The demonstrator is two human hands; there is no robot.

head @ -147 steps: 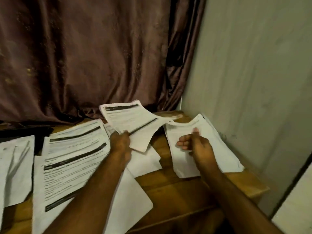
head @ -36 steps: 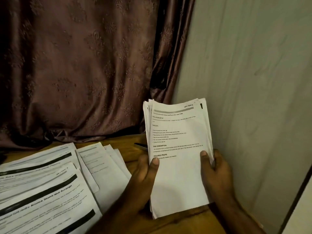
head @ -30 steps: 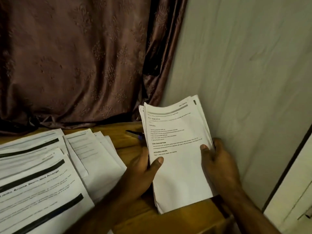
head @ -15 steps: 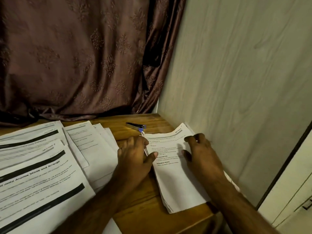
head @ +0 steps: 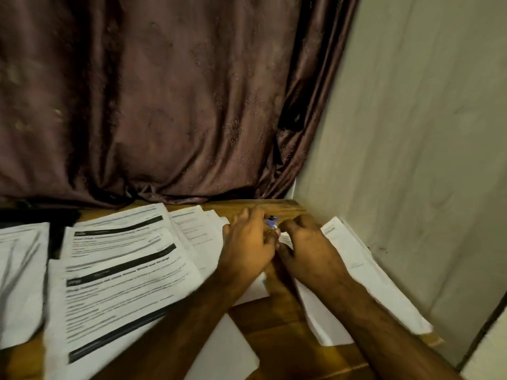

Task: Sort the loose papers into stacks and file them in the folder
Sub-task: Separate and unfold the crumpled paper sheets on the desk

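Both hands meet at the back of the desk (head: 277,316), right over the top corner of the right-hand stack (head: 356,272) lying along the wall (head: 411,160). The left hand (head: 248,246) has its fingers curled around a small blue-and-metal clip-like item (head: 271,222); exactly what it is stays blurred. The right hand (head: 307,246) bends its fingers down onto the stack's corner, pinning the sheets; whether it pinches them I cannot tell.

My read: this stack gets fastened at its corner. To do it well, keep the edges squared against the wall, hold the corner flat, and seat the fastener fully over every sheet before letting go, or the lower pages slip free.

The loose papers (head: 123,275) are spread across the left of the desk, overlapping, with black header bars. Motion blur smears the print; no heading reads with certainty. No folder is identifiable, though a dark object (head: 56,237) sits at the far left.
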